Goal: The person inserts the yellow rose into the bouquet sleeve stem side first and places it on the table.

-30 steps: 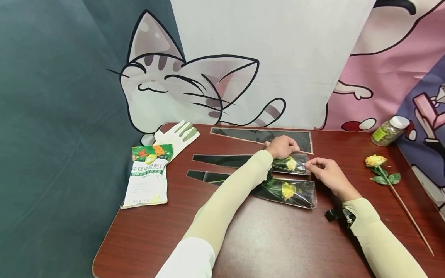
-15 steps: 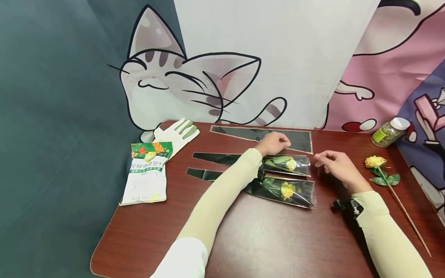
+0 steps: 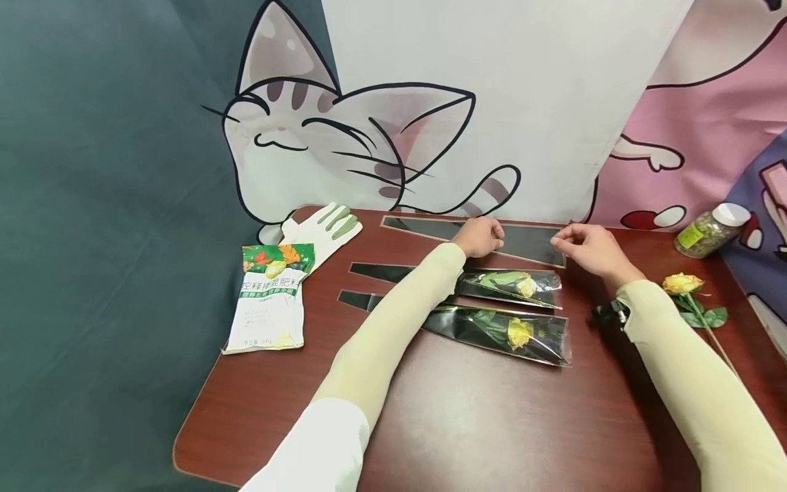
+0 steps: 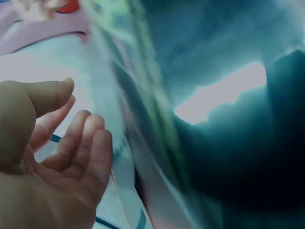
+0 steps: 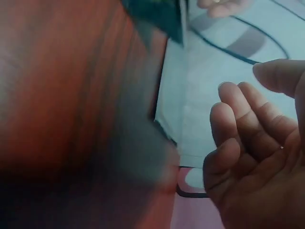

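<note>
Three long tapered dark sleeves lie on the table. The front sleeve holds a yellow rose; the middle sleeve holds a paler yellow rose. At the back, the flat sleeve shows no flower in it. The left hand is over the back sleeve's middle, fingers bent loosely; the left wrist view shows that hand with nothing between thumb and fingers. Near the back sleeve's wide right end is the right hand; in the right wrist view this hand is empty, fingers loosely bent.
A white glove and a fertilizer bag lie at the table's left. On the right are a loose yellow rose with a long stem and a tipped jar with a white lid. A printed cloth hangs behind.
Both hands have moved from the middle sleeve's flower end toward the back sleeve. The right hand went up and away from the middle sleeve's edge. The head view has shifted slightly.
</note>
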Tool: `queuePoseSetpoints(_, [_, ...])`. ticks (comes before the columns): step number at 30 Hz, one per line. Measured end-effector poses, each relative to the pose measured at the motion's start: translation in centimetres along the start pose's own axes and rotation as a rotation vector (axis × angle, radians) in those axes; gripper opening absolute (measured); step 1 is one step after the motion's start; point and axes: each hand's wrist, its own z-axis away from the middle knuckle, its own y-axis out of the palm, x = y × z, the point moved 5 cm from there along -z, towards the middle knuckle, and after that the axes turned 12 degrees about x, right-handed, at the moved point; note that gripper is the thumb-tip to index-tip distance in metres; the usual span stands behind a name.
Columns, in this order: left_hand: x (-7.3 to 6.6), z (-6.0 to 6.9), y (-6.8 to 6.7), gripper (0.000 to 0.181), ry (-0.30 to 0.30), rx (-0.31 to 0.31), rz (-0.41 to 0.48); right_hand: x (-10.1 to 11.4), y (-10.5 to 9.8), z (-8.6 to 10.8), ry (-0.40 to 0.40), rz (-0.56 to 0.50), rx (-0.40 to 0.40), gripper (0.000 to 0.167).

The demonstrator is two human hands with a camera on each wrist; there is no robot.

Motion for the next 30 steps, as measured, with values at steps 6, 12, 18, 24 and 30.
queuePoseSetpoints(6, [-0.6,-1.3,-0.6,0.034,-0.062,-0.003,-0.112,-0.3,-0.4,-2.8,-0.033,0.096,0.038,0.027])
queuePoseSetpoints(12, [-1.1,-2.1,0.1,0.046,-0.047,0.137,-0.175,-1.6,0.3,-4.1,-0.026,0.170,0.101,0.035])
queuePoseSetpoints(18, [-1.6,-2.3,0.7,0.052,-0.055,0.142,-0.303,-2.5,0.2,-4.0,0.016,0.192,0.158,0.049])
queuePoseSetpoints(24, [-1.6,-1.8,0.8,0.056,-0.118,0.113,-0.256,-2.3,0.7,-4.0,0.010,0.229,0.229,0.069])
queuePoseSetpoints(30, [-1.4,-1.3,1.2,0.059,-0.120,0.084,-0.222,-1.9,1.0,-3.9,-0.022,0.224,0.199,0.066])
